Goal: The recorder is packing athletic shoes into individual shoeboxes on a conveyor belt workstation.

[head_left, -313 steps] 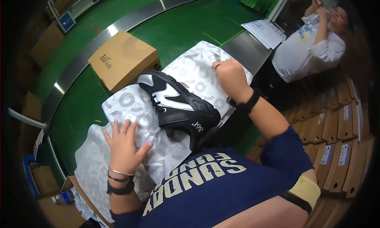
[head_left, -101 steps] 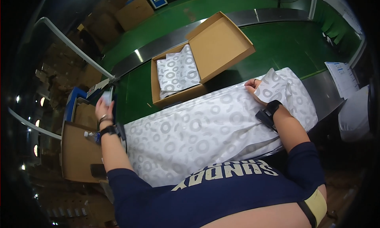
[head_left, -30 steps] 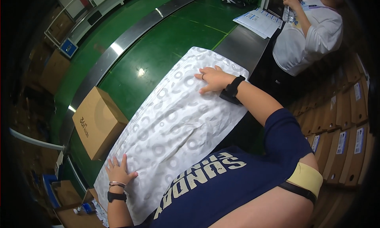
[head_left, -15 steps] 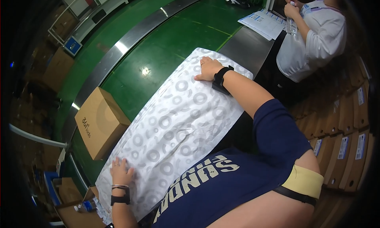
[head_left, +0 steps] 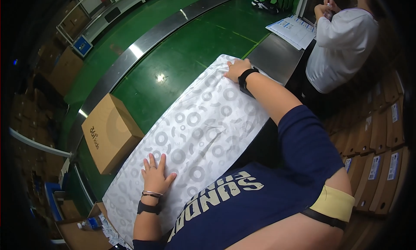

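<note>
A large stack of white tissue paper (head_left: 208, 120), printed with grey rings and arcs, lies slantwise in front of me across the green belt. My left hand (head_left: 157, 177) rests palm down on its near left part, fingers spread and holding nothing. At the far right end, my right hand (head_left: 238, 69) bends its fingers at the paper's edge, seeming to grip it; the fingertips are partly hidden. Beside the paper's left edge stands a closed brown shoebox (head_left: 106, 135).
A metal rail (head_left: 136, 50) borders the green belt (head_left: 173, 61). Printed sheets (head_left: 291, 31) lie at the far right, near a person in a white shirt (head_left: 342, 46). Stacked shoeboxes (head_left: 375, 176) stand at right. A carton (head_left: 73, 232) at lower left has a bottle (head_left: 89, 224) by it.
My left hand has slid right and away from me over the paper, spreading its fingers. My right hand has shifted to the far edge and curled. The other person's hands have risen.
</note>
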The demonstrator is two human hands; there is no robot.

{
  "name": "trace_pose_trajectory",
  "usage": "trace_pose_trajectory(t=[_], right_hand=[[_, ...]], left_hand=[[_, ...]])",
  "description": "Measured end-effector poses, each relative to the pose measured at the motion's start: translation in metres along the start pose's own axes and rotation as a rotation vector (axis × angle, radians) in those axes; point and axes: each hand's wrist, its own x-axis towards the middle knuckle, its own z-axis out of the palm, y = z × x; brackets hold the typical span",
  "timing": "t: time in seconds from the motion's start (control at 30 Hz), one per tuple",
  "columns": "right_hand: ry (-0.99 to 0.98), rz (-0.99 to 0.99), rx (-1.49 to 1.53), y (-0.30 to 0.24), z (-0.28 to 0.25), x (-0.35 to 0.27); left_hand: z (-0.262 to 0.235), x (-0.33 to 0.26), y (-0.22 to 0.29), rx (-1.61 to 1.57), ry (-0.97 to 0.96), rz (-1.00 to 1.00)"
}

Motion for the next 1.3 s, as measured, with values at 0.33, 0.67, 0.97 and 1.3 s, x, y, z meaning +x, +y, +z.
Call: trace_pose_trajectory(t=[0.33, 0.67, 0.97, 1.3], right_hand=[[0.32, -0.196, -0.308, -0.034, 0.006, -0.017], [-0.065, -0.246, 0.135, -0.026, 0.005, -0.024], [0.045, -0.223, 0.173, -0.011, 0.017, 0.016], [0.236, -0.324, 0.194, 0.006, 0.017, 0.0]], left_hand=[[-0.003, 0.001, 0.0, -0.021, -0.025, -0.006], [-0.005, 0.004, -0.003, -0.032, -0.04, -0.007], [-0.007, 0.025, 0.007, -0.035, -0.021, -0.006], [-0.006, 0.011, -0.031, -0.072, -0.039, -0.17]])
